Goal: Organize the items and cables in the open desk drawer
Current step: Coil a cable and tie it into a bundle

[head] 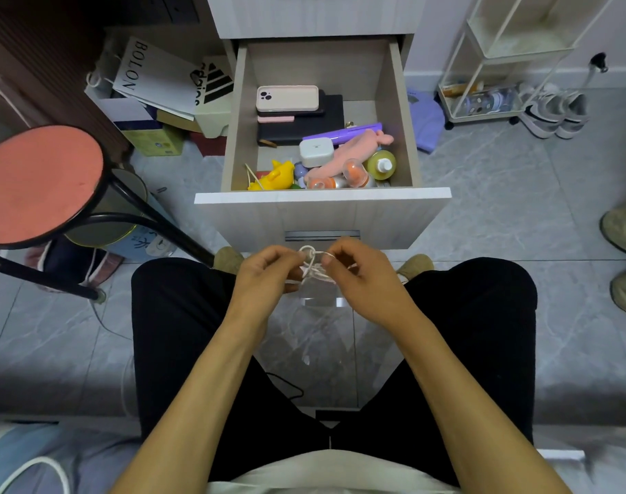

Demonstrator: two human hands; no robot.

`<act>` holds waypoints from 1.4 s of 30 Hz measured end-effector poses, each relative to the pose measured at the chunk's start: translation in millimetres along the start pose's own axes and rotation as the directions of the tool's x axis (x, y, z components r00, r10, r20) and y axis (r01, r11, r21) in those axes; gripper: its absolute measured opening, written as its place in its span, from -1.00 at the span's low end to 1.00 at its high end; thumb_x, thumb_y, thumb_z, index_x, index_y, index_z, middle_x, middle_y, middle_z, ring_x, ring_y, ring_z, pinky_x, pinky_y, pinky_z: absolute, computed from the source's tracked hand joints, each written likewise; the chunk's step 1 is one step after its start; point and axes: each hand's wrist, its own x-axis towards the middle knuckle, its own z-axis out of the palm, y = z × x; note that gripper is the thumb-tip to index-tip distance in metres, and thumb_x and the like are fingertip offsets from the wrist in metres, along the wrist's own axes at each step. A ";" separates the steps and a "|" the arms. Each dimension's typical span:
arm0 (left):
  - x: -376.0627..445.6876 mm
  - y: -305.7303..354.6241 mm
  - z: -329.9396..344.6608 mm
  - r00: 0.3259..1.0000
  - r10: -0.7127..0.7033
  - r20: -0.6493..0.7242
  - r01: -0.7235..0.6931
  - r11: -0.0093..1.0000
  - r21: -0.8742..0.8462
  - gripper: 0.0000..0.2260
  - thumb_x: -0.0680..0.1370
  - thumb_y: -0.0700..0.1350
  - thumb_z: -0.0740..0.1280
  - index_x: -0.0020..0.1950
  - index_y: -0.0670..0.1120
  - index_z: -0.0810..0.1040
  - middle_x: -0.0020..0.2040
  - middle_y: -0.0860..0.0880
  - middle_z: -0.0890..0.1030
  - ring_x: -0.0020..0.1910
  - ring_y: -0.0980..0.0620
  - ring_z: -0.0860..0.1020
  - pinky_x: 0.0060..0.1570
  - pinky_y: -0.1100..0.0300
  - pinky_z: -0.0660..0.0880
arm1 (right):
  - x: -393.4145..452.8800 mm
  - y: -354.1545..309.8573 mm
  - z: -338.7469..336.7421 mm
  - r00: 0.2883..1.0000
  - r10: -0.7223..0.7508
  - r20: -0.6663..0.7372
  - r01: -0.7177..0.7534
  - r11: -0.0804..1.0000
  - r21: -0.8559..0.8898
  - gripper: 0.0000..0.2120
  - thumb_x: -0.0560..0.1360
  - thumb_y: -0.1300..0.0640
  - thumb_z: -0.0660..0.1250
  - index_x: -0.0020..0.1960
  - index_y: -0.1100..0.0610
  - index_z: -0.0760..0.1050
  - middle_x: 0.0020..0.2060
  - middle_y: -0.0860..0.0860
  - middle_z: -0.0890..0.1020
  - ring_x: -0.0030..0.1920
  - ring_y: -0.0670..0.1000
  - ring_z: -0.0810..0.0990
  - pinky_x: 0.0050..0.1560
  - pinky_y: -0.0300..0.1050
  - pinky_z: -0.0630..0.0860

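Beyond both hands, open pale wooden drawer (399,112) crowded with phones, toys, bottles. Left hand (265,276) and right hand (361,276) pinching thin white cable (313,267) between curled fingers, probably to tie the bundle for tidy storage. Cable ends hidden behind fingers, knot hard to distinguish

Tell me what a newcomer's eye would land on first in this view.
First, the two hands, left hand and right hand, low in the middle, pinching a thin white cable between them just in front of the drawer. Next, the open drawer above them, with a pink phone on a dark stack at the back and a yellow toy in the front left corner. A red stool stands at the left.
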 end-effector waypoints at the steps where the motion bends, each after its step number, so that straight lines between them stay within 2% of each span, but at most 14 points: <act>1: 2.0 0.1 -1.1 1.000 -0.025 0.009 0.025 0.999 -0.024 -0.87 0.53 -0.15 0.40 -0.22 -0.10 0.64 -0.34 0.00 0.58 -0.26 0.09 0.57 -0.19 0.21 0.54 | 0.6 1.9 0.7 0.998 -0.057 -0.015 0.055 0.996 -0.075 -0.92 0.59 0.14 0.28 -0.05 0.07 0.53 -0.18 -0.09 0.54 -0.18 -0.14 0.50 -0.14 -0.37 0.44; 3: 4.5 0.0 -1.5 0.998 -0.053 0.026 0.053 0.998 -0.015 -0.84 0.53 -0.17 0.38 -0.26 -0.07 0.65 -0.32 -0.05 0.60 -0.24 0.04 0.57 -0.16 0.17 0.55 | 0.8 3.8 2.9 0.994 -0.111 -0.018 0.107 0.986 -0.128 -0.90 0.58 0.15 0.29 0.03 0.05 0.57 -0.11 -0.09 0.54 -0.10 -0.14 0.51 -0.07 -0.38 0.46; 5: 4.5 -0.8 -0.6 0.997 -0.065 0.039 0.065 0.998 0.010 -0.81 0.52 -0.17 0.38 -0.29 -0.04 0.65 -0.29 -0.08 0.61 -0.23 0.01 0.59 -0.12 0.14 0.58 | 0.2 2.0 4.0 0.994 -0.112 -0.019 0.110 0.990 -0.086 -0.90 0.57 0.13 0.31 0.02 0.01 0.59 -0.12 -0.11 0.55 -0.09 -0.14 0.52 -0.07 -0.37 0.48; 7: 4.5 -1.5 -0.5 0.995 -0.093 0.042 0.094 0.995 -0.023 -0.81 0.52 -0.18 0.36 -0.29 -0.05 0.64 -0.32 -0.07 0.60 -0.24 -0.01 0.59 -0.12 0.09 0.58 | -1.0 1.6 3.9 0.992 -0.120 -0.044 0.120 0.993 0.010 -0.90 0.56 0.14 0.32 0.01 -0.01 0.60 -0.12 -0.11 0.59 -0.08 -0.12 0.55 -0.07 -0.34 0.50; 10: 5.7 -3.6 -2.7 0.978 -0.207 0.035 0.210 0.957 -0.201 -0.83 0.52 -0.21 0.34 -0.28 -0.08 0.57 -0.39 -0.02 0.55 -0.31 -0.01 0.56 -0.23 0.11 0.51 | -4.8 2.4 5.7 0.991 -0.084 -0.105 0.103 0.976 0.191 -0.89 0.57 0.17 0.32 0.01 0.05 0.62 -0.11 -0.07 0.64 -0.07 -0.06 0.60 -0.03 -0.22 0.54; 12: 6.7 -7.6 -4.8 0.970 -0.243 0.029 0.242 0.934 -0.264 -0.84 0.53 -0.21 0.33 -0.26 -0.09 0.55 -0.39 -0.01 0.55 -0.30 -0.02 0.55 -0.24 0.12 0.50 | -5.7 2.2 9.8 0.992 0.001 -0.127 0.038 0.953 0.302 -0.89 0.57 0.18 0.32 0.00 0.09 0.63 -0.15 -0.03 0.67 -0.12 -0.03 0.62 -0.05 -0.16 0.57; 15: 7.5 -12.3 -5.2 0.981 -0.193 0.032 0.194 0.948 -0.253 -0.84 0.57 -0.20 0.31 -0.21 -0.10 0.57 -0.28 -0.06 0.62 -0.14 -0.07 0.62 -0.18 0.10 0.53 | -3.1 -0.1 14.7 0.963 0.234 -0.134 -0.148 0.873 0.465 -0.89 0.57 0.18 0.31 -0.02 0.13 0.62 -0.18 0.04 0.69 -0.19 -0.01 0.65 -0.12 -0.18 0.60; 18: 6.6 -13.3 -4.5 0.990 -0.137 0.039 0.142 0.964 -0.225 -0.85 0.58 -0.20 0.32 -0.19 -0.09 0.56 -0.17 -0.11 0.68 -0.06 -0.14 0.68 -0.11 0.06 0.56 | -1.1 -0.7 14.0 0.921 0.386 -0.056 -0.286 0.765 0.577 -0.92 0.56 0.16 0.34 -0.01 0.14 0.59 -0.18 0.05 0.70 -0.21 0.00 0.67 -0.17 -0.20 0.59; 22: 1.8 -13.1 -8.2 0.999 0.034 -0.034 -0.039 0.988 -0.149 -0.87 0.57 -0.19 0.36 -0.19 -0.11 0.55 -0.26 0.01 0.67 -0.18 0.00 0.66 -0.12 0.12 0.60 | -4.4 -2.4 13.0 0.922 0.374 0.101 -0.365 0.748 0.555 -0.83 0.48 0.27 0.42 0.07 0.19 0.58 -0.19 0.05 0.71 -0.24 0.01 0.68 -0.13 -0.16 0.63; 25: -3.6 -10.3 -8.5 0.992 0.116 -0.050 -0.122 0.985 -0.126 -0.90 0.57 -0.21 0.36 -0.16 -0.12 0.57 -0.25 -0.01 0.66 -0.18 0.05 0.65 -0.09 0.16 0.62 | -5.0 -3.9 11.4 0.927 0.368 0.075 -0.342 0.743 0.575 -0.83 0.45 0.35 0.41 0.03 0.20 0.59 -0.17 0.09 0.72 -0.18 0.02 0.68 -0.13 -0.12 0.65; 31: -8.0 -9.3 -10.0 0.997 0.076 0.018 -0.074 0.992 -0.099 -0.95 0.54 -0.22 0.39 -0.05 -0.10 0.62 -0.20 0.10 0.68 -0.11 0.12 0.65 -0.06 0.15 0.59 | -3.5 -7.8 6.0 0.949 0.314 0.016 -0.258 0.749 0.611 -0.84 0.45 0.38 0.41 -0.04 0.18 0.61 -0.15 0.14 0.71 -0.11 0.06 0.69 -0.14 -0.17 0.62; 36: -6.9 -10.9 -10.8 0.998 0.033 0.058 -0.033 0.999 -0.004 -0.93 0.51 -0.15 0.44 -0.03 -0.04 0.67 -0.20 0.14 0.67 -0.14 0.19 0.62 -0.17 0.25 0.51 | -5.8 -3.5 7.6 0.956 0.292 0.030 -0.255 0.775 0.578 -0.83 0.46 0.38 0.40 -0.02 0.16 0.61 -0.17 0.11 0.69 -0.14 0.01 0.68 -0.14 -0.19 0.61; 40: -5.0 -10.2 -12.4 0.987 0.060 0.147 -0.081 0.987 0.141 -0.91 0.47 -0.11 0.49 -0.04 -0.02 0.69 -0.26 0.15 0.66 -0.27 0.28 0.59 -0.26 0.41 0.45 | -8.1 -0.6 7.8 0.973 0.227 0.034 -0.212 0.835 0.508 -0.78 0.45 0.39 0.40 -0.03 0.11 0.61 -0.19 0.02 0.67 -0.11 -0.02 0.66 -0.07 -0.15 0.63; 42: -5.6 -10.8 -11.4 0.980 0.097 0.173 -0.134 0.967 0.217 -0.93 0.45 -0.11 0.51 -0.09 0.00 0.69 -0.27 0.14 0.66 -0.27 0.26 0.60 -0.25 0.40 0.48 | -8.2 0.7 6.6 0.977 0.207 0.041 -0.201 0.855 0.477 -0.78 0.46 0.38 0.39 -0.02 0.09 0.61 -0.16 0.03 0.67 -0.07 0.01 0.65 -0.03 -0.13 0.63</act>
